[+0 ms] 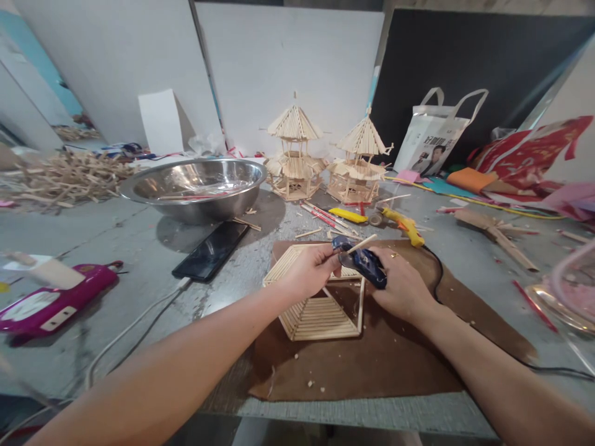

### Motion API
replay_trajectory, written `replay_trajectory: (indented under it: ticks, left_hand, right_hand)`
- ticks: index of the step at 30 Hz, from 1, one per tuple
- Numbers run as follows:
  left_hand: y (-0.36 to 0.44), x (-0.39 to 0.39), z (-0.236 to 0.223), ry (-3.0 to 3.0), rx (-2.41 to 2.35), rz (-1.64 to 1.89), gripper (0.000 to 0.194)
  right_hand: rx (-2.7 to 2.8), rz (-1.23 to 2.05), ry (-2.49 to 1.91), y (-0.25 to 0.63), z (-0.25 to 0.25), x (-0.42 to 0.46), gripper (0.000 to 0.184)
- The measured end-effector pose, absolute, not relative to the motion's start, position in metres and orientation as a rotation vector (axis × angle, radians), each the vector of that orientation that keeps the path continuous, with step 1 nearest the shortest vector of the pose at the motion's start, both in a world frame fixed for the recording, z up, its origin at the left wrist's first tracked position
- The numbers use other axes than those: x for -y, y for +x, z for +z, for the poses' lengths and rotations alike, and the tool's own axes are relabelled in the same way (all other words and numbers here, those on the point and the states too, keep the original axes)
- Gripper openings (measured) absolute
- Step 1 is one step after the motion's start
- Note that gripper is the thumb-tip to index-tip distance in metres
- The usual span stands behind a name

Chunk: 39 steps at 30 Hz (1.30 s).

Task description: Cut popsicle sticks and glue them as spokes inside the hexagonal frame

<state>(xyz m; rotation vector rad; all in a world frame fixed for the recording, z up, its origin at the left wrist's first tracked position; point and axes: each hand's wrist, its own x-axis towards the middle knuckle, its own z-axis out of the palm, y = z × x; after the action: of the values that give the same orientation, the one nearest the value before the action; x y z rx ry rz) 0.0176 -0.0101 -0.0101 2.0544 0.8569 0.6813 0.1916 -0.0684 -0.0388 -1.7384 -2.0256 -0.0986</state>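
Note:
My right hand (403, 286) grips blue-handled cutters (367, 264) over a flat roof piece (312, 310) built of thin wooden sticks. My left hand (307, 270) pinches a short wooden stick (361, 244) and holds its end at the cutters' jaws. The roof piece lies on a brown mat (385, 353) in front of me. Both hands hover just above the piece's far edge.
A steel bowl (198, 189), a black phone (211, 249), two stick pagoda models (295, 153) (360, 162), a yellow glue gun (403, 224) with its cord, a stick pile (65, 176), a magenta tool (51, 303) and a white tote bag (437, 133) surround the mat.

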Motion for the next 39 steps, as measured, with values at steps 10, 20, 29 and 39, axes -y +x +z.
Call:
replay_trajectory:
  ticks: [10,20,29,39]
  left_hand:
    - [0.017,0.013,-0.006,2.037,-0.846,0.634,0.029]
    - [0.017,0.014,-0.004,2.021,-0.884,0.594,0.031]
    - [0.017,0.014,-0.007,2.057,-0.852,0.625,0.033]
    - [0.017,0.01,-0.015,2.048,-0.841,0.626,0.036]
  right_hand:
    - [2.042,-0.113,-1.79,0.19,-0.036,0.07,0.045]
    - [2.052,-0.069,-1.878,0.188,-0.034,0.072,0.043]
    - [2.071,-0.073,-1.873,0.188,-0.033,0.072,0.042]
    - [2.031,0.018,-1.876,0.189,-0.035,0.071,0.044]
